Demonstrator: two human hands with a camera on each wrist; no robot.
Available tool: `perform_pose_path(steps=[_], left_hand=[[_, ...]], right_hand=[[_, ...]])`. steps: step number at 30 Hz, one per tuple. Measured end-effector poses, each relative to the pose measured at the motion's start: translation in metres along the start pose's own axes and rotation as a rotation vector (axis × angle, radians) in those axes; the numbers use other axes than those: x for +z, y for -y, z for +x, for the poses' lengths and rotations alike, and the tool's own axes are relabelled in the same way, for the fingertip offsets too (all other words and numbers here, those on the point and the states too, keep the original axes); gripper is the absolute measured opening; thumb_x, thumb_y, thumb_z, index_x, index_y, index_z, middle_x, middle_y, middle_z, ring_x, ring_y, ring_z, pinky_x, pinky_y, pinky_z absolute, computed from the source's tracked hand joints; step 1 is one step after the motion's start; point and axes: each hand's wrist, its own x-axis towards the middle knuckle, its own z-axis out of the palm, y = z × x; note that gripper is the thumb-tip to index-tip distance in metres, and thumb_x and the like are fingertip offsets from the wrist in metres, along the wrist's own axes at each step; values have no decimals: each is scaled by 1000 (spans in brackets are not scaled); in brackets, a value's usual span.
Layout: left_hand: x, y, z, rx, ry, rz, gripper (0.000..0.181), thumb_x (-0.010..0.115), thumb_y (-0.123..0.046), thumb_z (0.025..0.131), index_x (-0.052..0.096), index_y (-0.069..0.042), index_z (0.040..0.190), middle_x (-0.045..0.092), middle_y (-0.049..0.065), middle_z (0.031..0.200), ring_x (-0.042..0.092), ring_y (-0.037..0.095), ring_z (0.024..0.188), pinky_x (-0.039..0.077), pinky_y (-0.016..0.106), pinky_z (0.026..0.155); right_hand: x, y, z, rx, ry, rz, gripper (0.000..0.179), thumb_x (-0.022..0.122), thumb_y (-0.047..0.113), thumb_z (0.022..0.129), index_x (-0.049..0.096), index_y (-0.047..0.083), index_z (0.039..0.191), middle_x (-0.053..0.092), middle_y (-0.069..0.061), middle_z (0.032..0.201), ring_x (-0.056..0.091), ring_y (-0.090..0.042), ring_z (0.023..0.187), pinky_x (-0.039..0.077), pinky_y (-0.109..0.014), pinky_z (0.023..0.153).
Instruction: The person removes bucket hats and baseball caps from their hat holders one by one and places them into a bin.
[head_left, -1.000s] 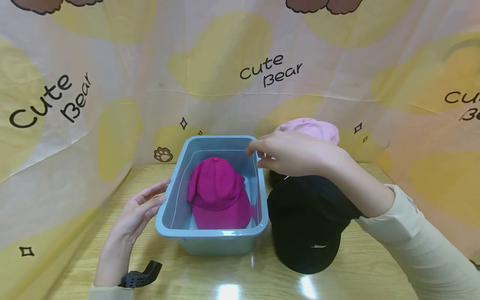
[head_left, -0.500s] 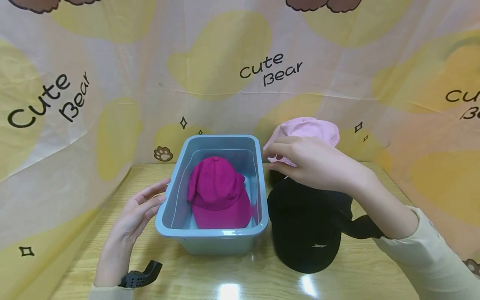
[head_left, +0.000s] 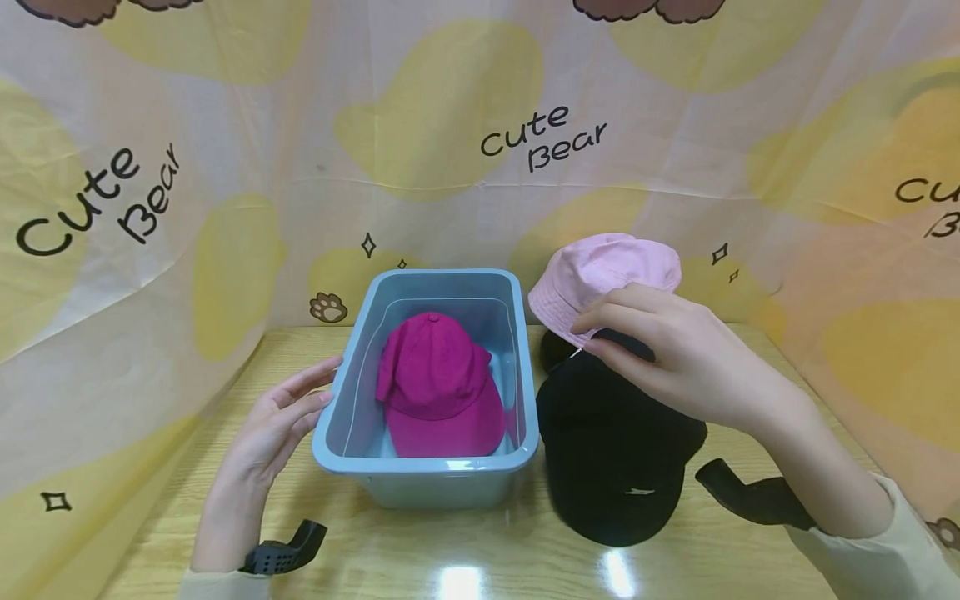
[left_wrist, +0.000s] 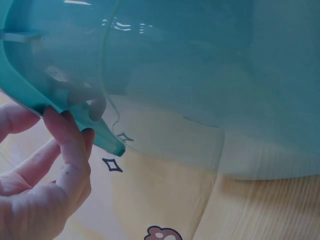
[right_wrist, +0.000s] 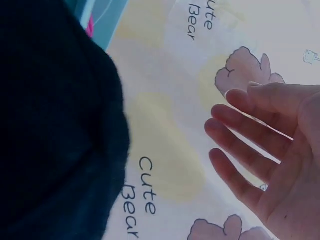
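Note:
My left hand (head_left: 281,425) is at the left side of a light-blue plastic tub (head_left: 525,392), its fingertips touching the outer rim (left_wrist: 60,107). A magenta baseball cap (head_left: 435,375) lies inside the tub, brim toward me. My right hand (head_left: 675,354) hovers over the back of a black cap (head_left: 611,450) to the right of the tub, holding nothing. Its fingers are loosely bent and spread in the right wrist view, where the black cap (right_wrist: 55,130) fills the left side. Behind that hand sits a pink bucket hat (head_left: 592,275), partly hidden by it.
A dark rounded item (head_left: 553,350) shows between the pink hat and the black cap. The wooden table (head_left: 405,558) is bounded at the back and sides by a printed cloth (head_left: 420,125). A dark strap device (head_left: 285,554) is on the left wrist, another (head_left: 750,496) on the right.
My right hand has drawn back rightward from the tub's right rim to above the black cap, uncovering more of the pink hat. My left hand and the magenta cap have stayed put.

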Motion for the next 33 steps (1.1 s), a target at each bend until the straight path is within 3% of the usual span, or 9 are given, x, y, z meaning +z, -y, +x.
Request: perform_pose_path(steps=[5, 9, 13, 23, 33], left_hand=[[1, -1, -1, 7, 6, -2, 40, 48, 0, 97, 54, -13, 135, 59, -7, 124, 65, 6, 102, 54, 20, 86], [3, -2, -2, 9, 4, -4, 40, 48, 0, 97, 55, -12, 135, 60, -7, 123, 66, 6, 102, 54, 20, 85], [5, -3, -3, 8, -4, 1, 40, 49, 0, 97, 54, -12, 135, 60, -7, 123, 65, 6, 101, 54, 20, 86], [7, -5, -5, 5, -19, 4, 38, 49, -1, 97, 58, -15, 131, 60, -8, 121, 65, 5, 101, 54, 20, 85], [7, -5, -6, 9, -20, -3, 38, 49, 0, 97, 59, -15, 130, 61, -7, 120, 66, 5, 100, 55, 20, 85]], right_hand=[[4, -2, -11, -54, -48, 44, 15, 61, 24, 94, 69, 18, 106, 67, 10, 103, 60, -6, 99, 40, -13, 94], [6, -4, -21, -60, -54, 62, 33, 46, 38, 100, 69, 15, 104, 67, 6, 105, 59, -9, 103, 35, -10, 100], [10, -6, -29, -80, -96, 77, 37, 42, 39, 101, 69, 13, 103, 68, 4, 104, 59, -11, 103, 35, -11, 100], [22, -7, -51, -80, -200, 139, 31, 49, 34, 100, 70, 11, 104, 69, -1, 103, 59, -15, 105, 37, -15, 104], [28, -10, -73, -29, -230, 181, 39, 56, 42, 95, 70, 6, 104, 68, -5, 105, 56, -13, 109, 36, -17, 104]])
